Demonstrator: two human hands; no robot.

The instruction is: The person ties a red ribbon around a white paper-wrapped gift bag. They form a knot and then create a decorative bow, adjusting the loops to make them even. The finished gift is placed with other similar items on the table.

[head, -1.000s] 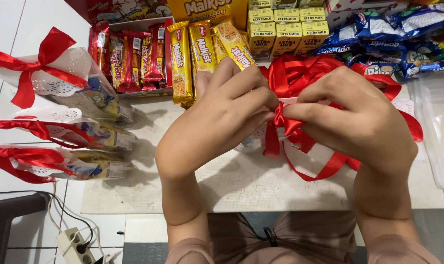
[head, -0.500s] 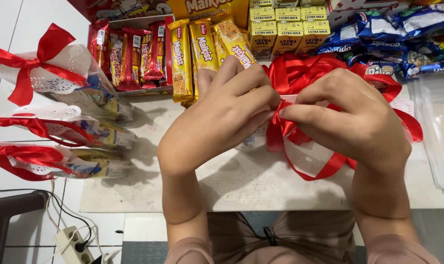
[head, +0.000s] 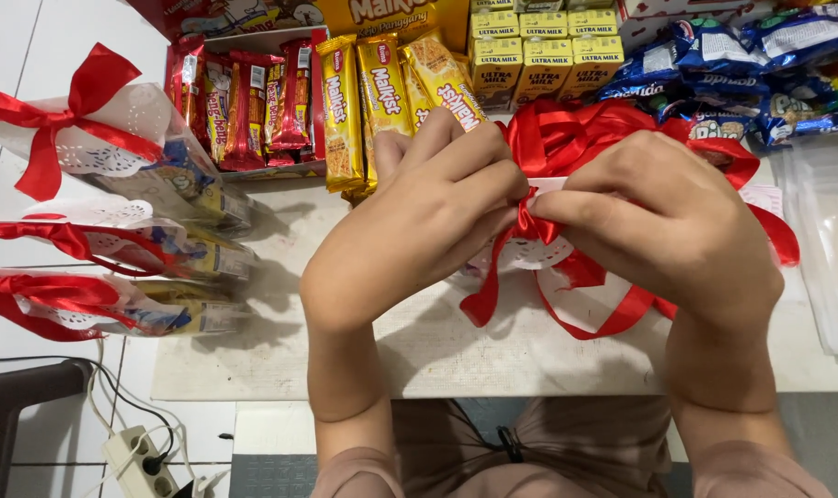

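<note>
At the centre of the frame the left hand (head: 419, 221) and right hand (head: 659, 231) meet fingertip to fingertip, both sets of fingers clamped on the red ribbon (head: 566, 138), whose loops fan to the upper right and tails trail down onto the surface (head: 419, 350).

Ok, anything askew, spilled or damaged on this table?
Nothing stands out. Both hands, left and right, pinch a red ribbon over a clear bag. Three tied bags lie at left; snack packs and milk cartons sit in rows, unspilled.
</note>
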